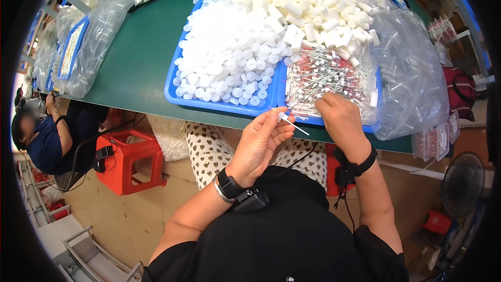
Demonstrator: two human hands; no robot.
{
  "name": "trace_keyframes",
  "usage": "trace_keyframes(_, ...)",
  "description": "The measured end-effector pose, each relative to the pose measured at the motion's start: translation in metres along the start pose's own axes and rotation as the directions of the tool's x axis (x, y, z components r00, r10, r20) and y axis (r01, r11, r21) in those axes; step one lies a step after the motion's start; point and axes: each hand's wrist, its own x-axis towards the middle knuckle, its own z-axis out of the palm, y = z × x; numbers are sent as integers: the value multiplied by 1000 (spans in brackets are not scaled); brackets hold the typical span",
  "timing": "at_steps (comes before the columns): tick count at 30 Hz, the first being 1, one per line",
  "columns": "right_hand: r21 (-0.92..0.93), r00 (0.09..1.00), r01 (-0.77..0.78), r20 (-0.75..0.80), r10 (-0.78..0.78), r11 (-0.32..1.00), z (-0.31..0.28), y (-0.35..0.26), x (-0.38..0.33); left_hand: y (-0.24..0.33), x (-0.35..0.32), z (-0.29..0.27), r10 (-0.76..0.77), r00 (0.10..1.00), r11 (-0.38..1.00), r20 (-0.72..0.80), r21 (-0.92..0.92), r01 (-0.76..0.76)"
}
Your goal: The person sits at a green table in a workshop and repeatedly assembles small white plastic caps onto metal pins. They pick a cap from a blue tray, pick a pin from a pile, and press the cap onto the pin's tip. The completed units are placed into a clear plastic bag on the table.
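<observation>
My left hand (264, 138) is raised just off the table's front edge. Between its thumb and fingers it pinches a thin white rod (296, 126) with a small white piece at its upper end; the rod points down to the right. My right hand (338, 116) reaches over the front of a blue tray (318, 120) full of thin metal pins with white and reddish parts (326, 78). Its fingers are curled together at the pins, and what they hold, if anything, is hidden.
Left of the pins, another blue tray (175, 84) is heaped with translucent white discs (229, 47). Behind lie white foam cylinders (313, 13) in a plastic bag, with more clear plastic (409, 73) at right. A red stool (128, 164), a seated person (49, 136) and a fan (463, 184) stand around.
</observation>
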Motion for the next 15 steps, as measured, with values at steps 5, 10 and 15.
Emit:
trace_keyframes(5, 14, 998, 31, 57, -31, 999, 1, 4, 3, 2, 0, -1, 0, 1000, 1000, -19, 25, 0)
trace_keyframes(10, 277, 997, -2, -67, 22, 961, -10, -4, -4, 4, 0, -1, 37, 999, 999, -32, 20, -36)
trace_keyframes(15, 576, 994, -71, -29, 107, 814, -24, -31, -12, 8, -1, 10, 84, 996, 995, -24, -47, -85)
